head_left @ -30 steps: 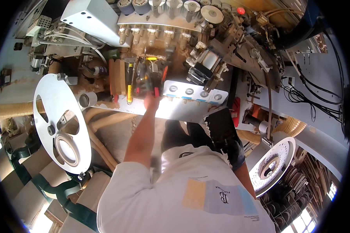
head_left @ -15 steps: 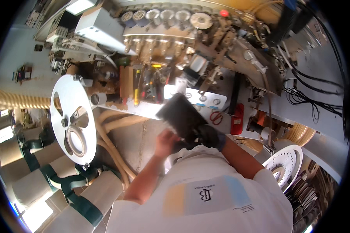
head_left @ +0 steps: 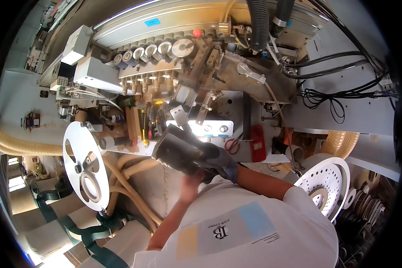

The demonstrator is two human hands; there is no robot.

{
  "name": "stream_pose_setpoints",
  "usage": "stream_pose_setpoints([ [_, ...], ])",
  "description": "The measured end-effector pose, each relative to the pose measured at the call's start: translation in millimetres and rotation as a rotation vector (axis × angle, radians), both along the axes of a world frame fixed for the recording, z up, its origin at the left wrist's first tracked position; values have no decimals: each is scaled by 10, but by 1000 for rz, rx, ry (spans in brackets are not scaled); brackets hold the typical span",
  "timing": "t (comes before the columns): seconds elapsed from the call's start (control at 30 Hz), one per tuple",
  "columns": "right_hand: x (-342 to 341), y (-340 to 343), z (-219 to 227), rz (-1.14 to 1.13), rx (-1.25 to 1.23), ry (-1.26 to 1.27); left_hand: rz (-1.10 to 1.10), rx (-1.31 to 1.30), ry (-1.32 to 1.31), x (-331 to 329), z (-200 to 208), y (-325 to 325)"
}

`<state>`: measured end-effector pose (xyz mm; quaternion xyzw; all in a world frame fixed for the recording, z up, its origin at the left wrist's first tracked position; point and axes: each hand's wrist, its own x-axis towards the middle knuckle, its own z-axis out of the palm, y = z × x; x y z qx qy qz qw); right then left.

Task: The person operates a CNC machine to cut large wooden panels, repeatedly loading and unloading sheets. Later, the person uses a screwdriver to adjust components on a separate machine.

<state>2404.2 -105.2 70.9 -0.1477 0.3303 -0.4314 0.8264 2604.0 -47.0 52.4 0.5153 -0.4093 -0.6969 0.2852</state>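
Note:
A dark, blocky piece (head_left: pixel 176 151) with a flat end and a rough lower edge is held in front of my chest, tilted toward the left; its exact kind does not show. My right hand (head_left: pixel 222 164), in a dark grey glove, is closed around its right end. Just below it is my bare left hand (head_left: pixel 191 186), smeared by motion, close to the piece's lower right part. Its fingers are partly hidden, so I cannot tell whether they grip it.
The bench edge ahead carries a white control panel (head_left: pixel 219 128) with round dials, red-handled scissors (head_left: pixel 232 146), a red case (head_left: pixel 257 143) and hand tools (head_left: pixel 150 123). A machine with several rollers stands behind. A white reel (head_left: pixel 85 166) is on the left, a perforated white disc (head_left: pixel 324 184) on the right.
The dark piece has turned to lie more sideways, its free end swinging left and down. My right hand has turned with it, and the left has moved lower. The whole view has shifted.

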Motion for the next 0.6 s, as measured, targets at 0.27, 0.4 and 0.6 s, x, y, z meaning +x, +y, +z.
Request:
stream_pose_setpoints([
  [0.27,60,-1,-26,-42,-91,150,-96,-372,-371,-380,49,-172],
  [0.4,73,9,-183,-71,-438,411,-34,-303,-422,-145,-204,-17],
  [0.6,-505,-299,356,-15,-111,588,120,-522,-337,56,188,-108],
])
